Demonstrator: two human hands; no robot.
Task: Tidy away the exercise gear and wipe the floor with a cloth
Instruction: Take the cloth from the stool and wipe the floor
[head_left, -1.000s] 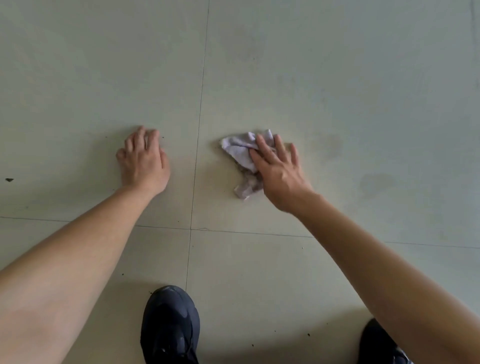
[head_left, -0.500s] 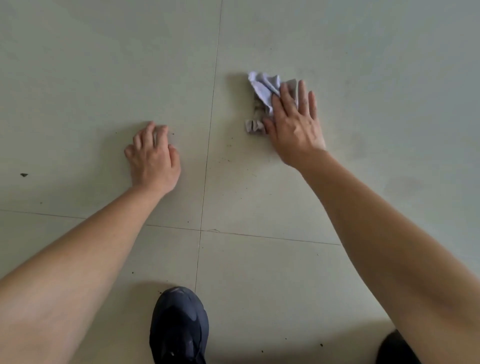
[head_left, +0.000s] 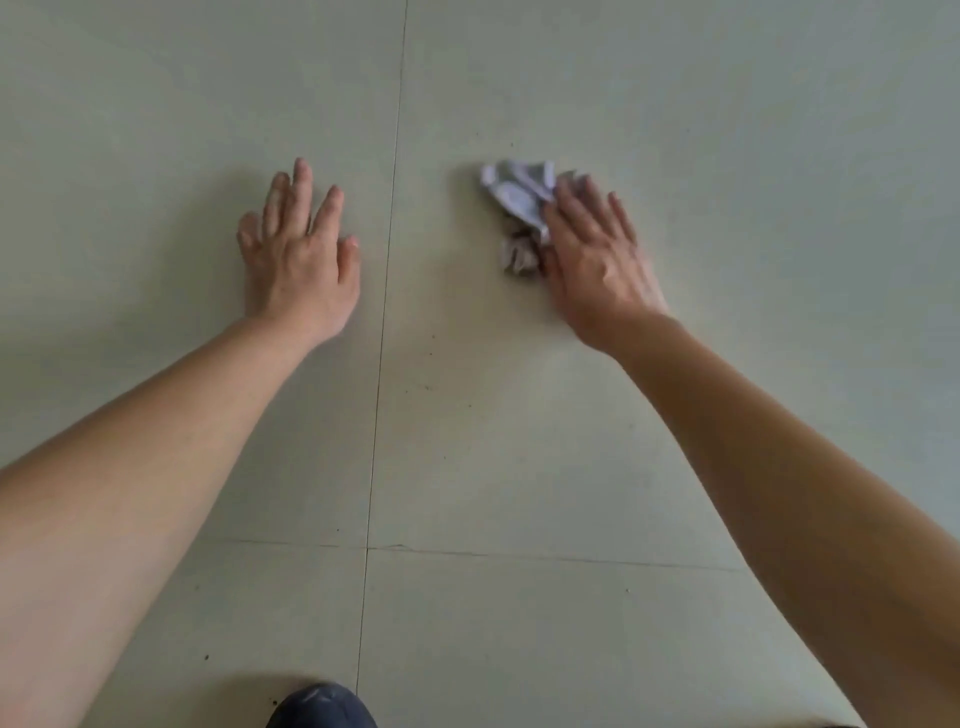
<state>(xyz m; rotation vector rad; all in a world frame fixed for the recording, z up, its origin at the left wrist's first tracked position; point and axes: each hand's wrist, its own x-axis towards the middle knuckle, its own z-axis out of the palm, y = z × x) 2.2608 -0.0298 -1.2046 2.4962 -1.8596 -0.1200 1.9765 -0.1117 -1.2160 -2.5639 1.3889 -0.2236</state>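
A crumpled pale grey cloth lies on the light tiled floor, right of a tile seam. My right hand presses flat on the cloth's right part, fingers spread forward; the cloth sticks out to the left of the fingers, and its lower end looks dirty. My left hand rests palm down on the bare floor left of the seam, fingers apart, holding nothing. No exercise gear is in view.
A dark shoe shows at the bottom edge, near the seam. Tile seams cross at the lower middle. Small dark specks dot the floor around the seams.
My right hand slid the cloth forward, away from me, and has now drawn it back a little. My left hand shifted forward on the floor. The view moved forward too.
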